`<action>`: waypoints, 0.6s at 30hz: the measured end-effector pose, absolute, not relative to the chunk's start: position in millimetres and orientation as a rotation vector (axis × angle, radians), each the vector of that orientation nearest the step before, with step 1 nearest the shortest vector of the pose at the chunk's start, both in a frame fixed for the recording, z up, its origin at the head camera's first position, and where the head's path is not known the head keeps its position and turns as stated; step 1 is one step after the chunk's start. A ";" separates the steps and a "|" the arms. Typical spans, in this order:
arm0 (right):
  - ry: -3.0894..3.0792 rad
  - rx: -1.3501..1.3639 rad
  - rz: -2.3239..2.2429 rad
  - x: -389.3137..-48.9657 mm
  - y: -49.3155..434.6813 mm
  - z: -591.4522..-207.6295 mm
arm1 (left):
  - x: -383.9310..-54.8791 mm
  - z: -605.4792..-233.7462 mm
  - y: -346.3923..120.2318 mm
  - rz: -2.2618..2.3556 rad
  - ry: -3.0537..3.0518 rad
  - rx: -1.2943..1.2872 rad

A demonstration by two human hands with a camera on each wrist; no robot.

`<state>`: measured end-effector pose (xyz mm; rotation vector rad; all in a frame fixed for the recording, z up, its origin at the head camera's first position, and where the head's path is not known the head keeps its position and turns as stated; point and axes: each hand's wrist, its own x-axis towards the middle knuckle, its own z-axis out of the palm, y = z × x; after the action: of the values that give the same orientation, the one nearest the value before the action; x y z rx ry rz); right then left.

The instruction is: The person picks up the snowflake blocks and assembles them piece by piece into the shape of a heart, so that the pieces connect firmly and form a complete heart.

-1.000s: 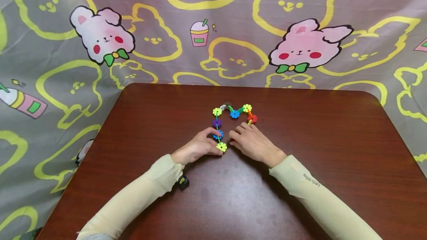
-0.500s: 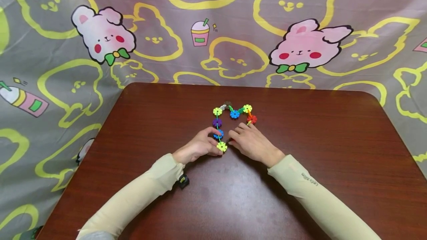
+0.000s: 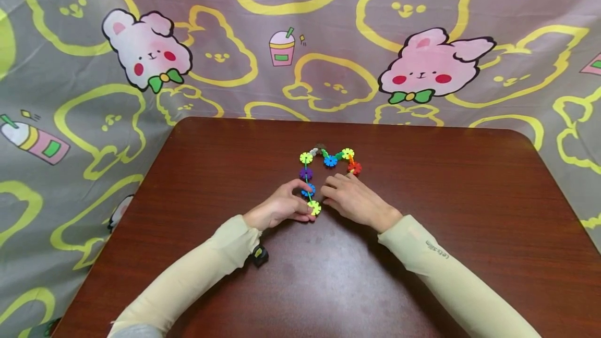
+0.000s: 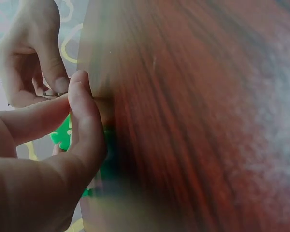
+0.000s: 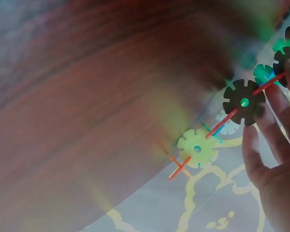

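A chain of slotted plastic interlocking discs bends across the table. In the head view, its left side runs through a purple disc [image 3: 305, 173] and a blue disc [image 3: 308, 190] to a yellow-green disc [image 3: 315, 207]. My left hand [image 3: 280, 205] pinches that end disc between thumb and fingers. My right hand [image 3: 359, 200] covers the lower right part of the chain, below a red disc [image 3: 355, 169]. In the right wrist view, its fingers hold the chain by a dark disc [image 5: 280, 58]. The left wrist view shows both hands' fingertips close together, with a green disc [image 4: 62, 134] behind.
The chain lies on a dark brown table [image 3: 446, 181]. Another blue disc [image 3: 331, 161] sits at the dip in its far side. Behind the table hangs a patterned cloth [image 3: 328, 25]. A small black device [image 3: 259, 255] shows below the left wrist.
My left hand and the yellow-green end disc have shifted very slightly right, toward my right hand. The right hand stays nearly in place, as does the rest of the chain.
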<state>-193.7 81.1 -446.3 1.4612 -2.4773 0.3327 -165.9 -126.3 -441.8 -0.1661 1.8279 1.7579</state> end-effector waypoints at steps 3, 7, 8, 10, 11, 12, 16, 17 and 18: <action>-2.499 1.482 0.304 -193.7 79.2 -445.0 | -165.5 -441.9 -125.6 1.753 1.840 -0.173; -2.507 1.529 0.323 -195.5 76.1 -441.8 | -165.3 -443.5 -125.8 1.761 1.854 -0.182; -2.502 1.542 0.334 -196.5 75.2 -440.9 | -165.4 -443.7 -125.8 1.763 1.856 -0.185; -2.486 1.573 0.366 -199.0 73.6 -439.0 | -165.3 -443.9 -126.0 1.766 1.862 -0.185; -2.481 1.589 0.386 -200.4 73.1 -438.1 | -165.5 -443.8 -126.1 1.768 1.860 -0.190; -2.480 1.605 0.407 -201.9 72.8 -437.4 | -165.6 -443.7 -126.1 1.770 1.860 -0.192; -2.474 1.686 0.500 -207.0 72.6 -434.1 | -165.9 -443.2 -126.6 1.779 1.852 -0.192; -2.469 1.706 0.524 -208.2 72.9 -433.4 | -166.0 -443.5 -127.0 1.784 1.850 -0.188; -2.459 1.724 0.545 -209.4 73.1 -432.9 | -166.1 -443.1 -127.3 1.786 1.848 -0.186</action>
<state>-209.4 73.1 -432.9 1.7242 -2.4593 0.5450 -166.1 -127.3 -443.1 -0.1857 1.8480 1.7860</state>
